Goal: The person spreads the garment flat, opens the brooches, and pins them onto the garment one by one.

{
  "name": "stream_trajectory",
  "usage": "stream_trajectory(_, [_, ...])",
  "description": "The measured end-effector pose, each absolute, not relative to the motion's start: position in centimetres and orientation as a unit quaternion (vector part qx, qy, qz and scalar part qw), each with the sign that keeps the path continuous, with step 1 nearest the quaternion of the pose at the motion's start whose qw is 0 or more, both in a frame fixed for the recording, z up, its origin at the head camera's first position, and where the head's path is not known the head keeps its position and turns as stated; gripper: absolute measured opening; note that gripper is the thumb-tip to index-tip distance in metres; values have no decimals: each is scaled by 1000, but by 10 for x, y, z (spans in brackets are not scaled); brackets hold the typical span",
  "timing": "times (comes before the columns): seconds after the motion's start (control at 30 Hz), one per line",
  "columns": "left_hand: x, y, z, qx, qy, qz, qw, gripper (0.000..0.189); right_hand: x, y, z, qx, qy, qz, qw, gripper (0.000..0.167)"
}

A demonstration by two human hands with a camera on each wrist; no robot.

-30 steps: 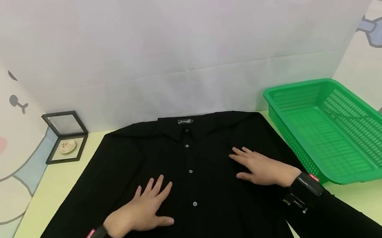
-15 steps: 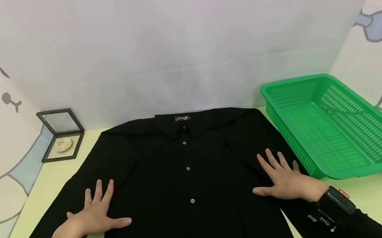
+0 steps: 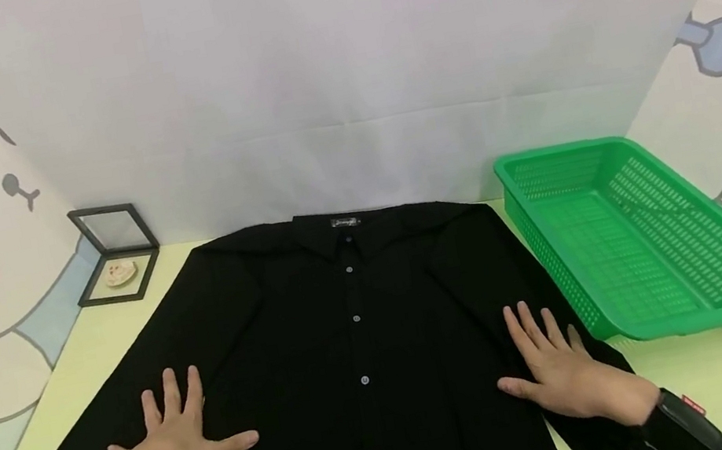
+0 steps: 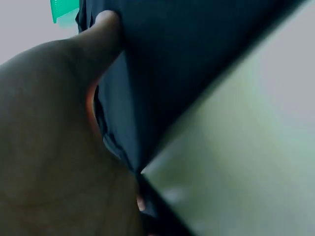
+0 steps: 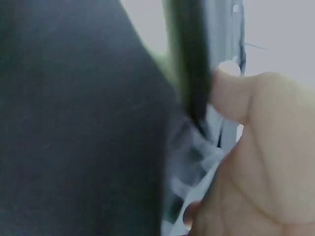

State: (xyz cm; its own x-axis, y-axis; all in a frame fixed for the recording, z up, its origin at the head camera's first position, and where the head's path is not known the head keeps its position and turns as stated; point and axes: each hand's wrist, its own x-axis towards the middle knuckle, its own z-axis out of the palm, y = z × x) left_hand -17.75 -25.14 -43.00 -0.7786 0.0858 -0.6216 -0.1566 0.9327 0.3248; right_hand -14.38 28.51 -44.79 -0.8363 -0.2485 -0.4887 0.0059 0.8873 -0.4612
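A black button-up shirt [image 3: 302, 346] lies spread face up, collar at the far side, with pale buttons down its front. My left hand [image 3: 168, 444], fingers spread and straight, lies over the shirt's left side where sleeve and body meet. On the opposite side, my right hand [image 3: 568, 373] is spread the same way over the other sleeve and side seam. Neither hand grips the cloth. In the left wrist view the left thumb [image 4: 106, 29] lies along dark fabric. The right wrist view shows the right hand [image 5: 266, 157] beside blurred dark cloth.
A green plastic basket [image 3: 561, 263] stands to the right of the shirt. At the back left, an open black-framed case [image 3: 119, 277] holds a small pale round item. A pale yellow tabletop [image 3: 708, 374] lies beneath, with white walls [image 3: 334, 62] around it.
Both hands have moved outward from the shirt's chest to its two sides, then a little closer to me. The shirt stays spread; the head view has shifted slightly.
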Motion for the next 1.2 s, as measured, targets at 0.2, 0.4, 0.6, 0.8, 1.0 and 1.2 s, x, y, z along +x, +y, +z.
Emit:
stream_trajectory(0.2, [-178,-259,-428,-15,923,181,340,146,-140,295,-442,-73,937,-206,273,93])
stream_trajectory(0.4, [-182,-259,-429,-10,922,179,343,148,-142,281,-436,-83,973,-185,110,34])
stream_trajectory(0.6, [-182,-257,-428,-9,922,177,343,146,-144,273,-432,-51,970,-210,106,6])
stream_trajectory(0.8, [-182,-257,-428,-14,921,178,347,147,-144,278,-418,-34,957,-228,178,10])
stream_trajectory(1.0, [-182,-258,-428,-13,920,178,348,147,-141,276,-421,0,938,-219,270,17])
stream_trajectory(1.2, [-183,-259,-428,-4,921,178,346,147,-137,290,-410,-44,936,-264,230,21])
